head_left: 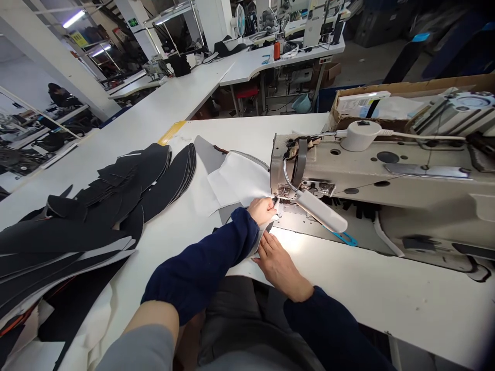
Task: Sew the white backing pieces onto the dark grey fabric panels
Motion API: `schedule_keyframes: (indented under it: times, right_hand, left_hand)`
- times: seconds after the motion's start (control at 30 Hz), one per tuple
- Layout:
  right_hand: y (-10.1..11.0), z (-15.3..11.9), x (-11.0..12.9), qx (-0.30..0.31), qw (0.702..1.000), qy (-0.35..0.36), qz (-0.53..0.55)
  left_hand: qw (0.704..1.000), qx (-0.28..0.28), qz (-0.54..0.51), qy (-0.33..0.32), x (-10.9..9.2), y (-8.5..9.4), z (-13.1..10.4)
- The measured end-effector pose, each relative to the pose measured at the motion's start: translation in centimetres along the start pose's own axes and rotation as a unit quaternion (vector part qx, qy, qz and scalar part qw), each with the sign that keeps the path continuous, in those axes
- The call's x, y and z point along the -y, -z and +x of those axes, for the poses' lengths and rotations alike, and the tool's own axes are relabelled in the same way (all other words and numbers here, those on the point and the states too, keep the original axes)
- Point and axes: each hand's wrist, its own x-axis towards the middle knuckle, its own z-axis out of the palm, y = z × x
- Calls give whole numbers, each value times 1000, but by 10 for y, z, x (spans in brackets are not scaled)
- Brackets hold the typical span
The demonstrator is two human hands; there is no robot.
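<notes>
A beige sewing machine (386,180) stands at the right, a white lamp (323,211) lit beside its needle area. Light grey and white fabric (242,178) lies to the left of the machine head and runs towards the needle. My left hand (262,210) is closed on the fabric right beside the needle area, fingers bent. Just below it, my right hand (280,265) rests with fingers stretched out on the fabric's near edge. The fabric between the hands is partly hidden by my left sleeve.
Stacks of dark cut fabric pieces (170,180) spread over the left of the white table (185,242). Blue scissors or a similar tool (348,239) lie under the lamp. A cardboard box (336,111) stands behind the machine. A person (60,95) sits far off at the left.
</notes>
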Motion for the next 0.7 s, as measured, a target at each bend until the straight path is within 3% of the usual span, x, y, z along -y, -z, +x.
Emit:
schedule_keyframes:
  times: [0.17, 0.47, 0.7]
  right_hand:
    - [-2, 1, 0, -6, 1000, 1, -6]
    - [-9, 12, -13, 9, 1000, -21, -2]
    - [-10, 13, -10, 9, 999, -36, -21]
  left_hand:
    - [998, 30, 59, -14, -1, 4, 11]
    - [983, 9, 152, -100, 2, 3, 19]
    - [972, 66, 173, -143, 8, 15, 22]
